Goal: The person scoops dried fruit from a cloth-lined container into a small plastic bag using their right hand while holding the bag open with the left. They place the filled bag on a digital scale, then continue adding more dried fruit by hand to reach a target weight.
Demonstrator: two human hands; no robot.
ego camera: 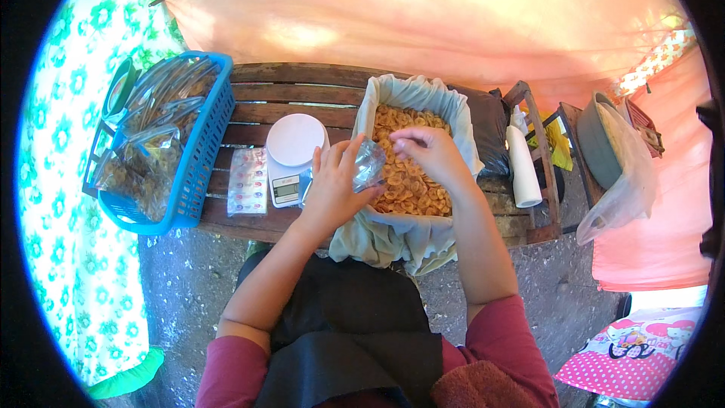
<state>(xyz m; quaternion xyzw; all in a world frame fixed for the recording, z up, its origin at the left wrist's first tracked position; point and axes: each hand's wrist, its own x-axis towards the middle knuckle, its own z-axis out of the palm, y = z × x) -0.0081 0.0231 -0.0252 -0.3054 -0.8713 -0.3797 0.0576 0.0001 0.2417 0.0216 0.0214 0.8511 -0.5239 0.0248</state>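
Observation:
My left hand [334, 187] holds a clear plastic bag [369, 165] by the left side of a cloth-lined container. The bag's mouth faces the chips. Over that container hovers my right hand [430, 153], fingers curled towards the thumb; whether anything is between them cannot be told. Thin round fried chips, which look like banana chips [405, 195], fill the container under a pale cloth lining [419, 90] that drapes over its rim. Left of my left hand stands a white digital kitchen scale [295, 139] with a round platform and a small display.
A blue plastic basket [195, 164] of filled clear bags [158, 124] stands at the left. Printed labels or sachets [247, 181] lie by the scale on the wooden slatted bench [300, 93]. Rightward are a black plastic bag [487, 136], a white roll [524, 173] and a grey basin [600, 141].

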